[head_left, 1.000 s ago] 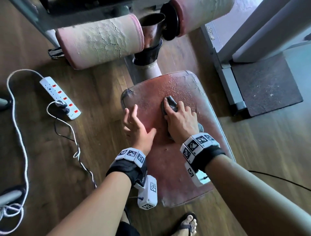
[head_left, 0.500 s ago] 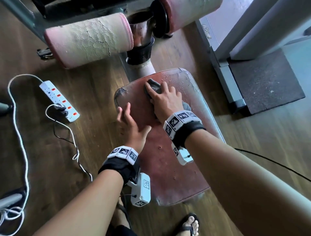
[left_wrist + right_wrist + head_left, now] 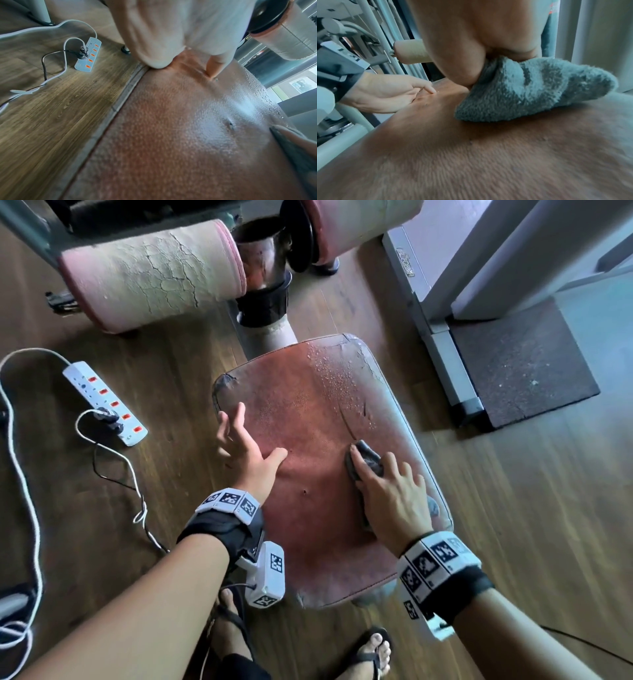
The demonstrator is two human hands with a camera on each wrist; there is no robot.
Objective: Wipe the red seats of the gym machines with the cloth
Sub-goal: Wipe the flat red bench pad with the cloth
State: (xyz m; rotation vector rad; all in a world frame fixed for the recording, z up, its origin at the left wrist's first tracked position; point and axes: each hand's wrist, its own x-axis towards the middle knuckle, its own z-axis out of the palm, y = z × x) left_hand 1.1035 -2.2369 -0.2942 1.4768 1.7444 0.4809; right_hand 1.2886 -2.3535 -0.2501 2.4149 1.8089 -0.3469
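We noted the right hand pressing the grey terry cloth flat onto the red seat, near its right edge and toward the person's end. Its grip: fingers spread over the cloth, thumb tucked alongside, cloth bunched under the palm. Half a second before, this hand and cloth sat at the far end of the seat; they had since travelled back toward the person. Water droplets beaded the far right part of the seat. The left hand lay open on the seat's left edge, fingers straight, holding nothing, much as before. A white power strip lay on the wooden floor.
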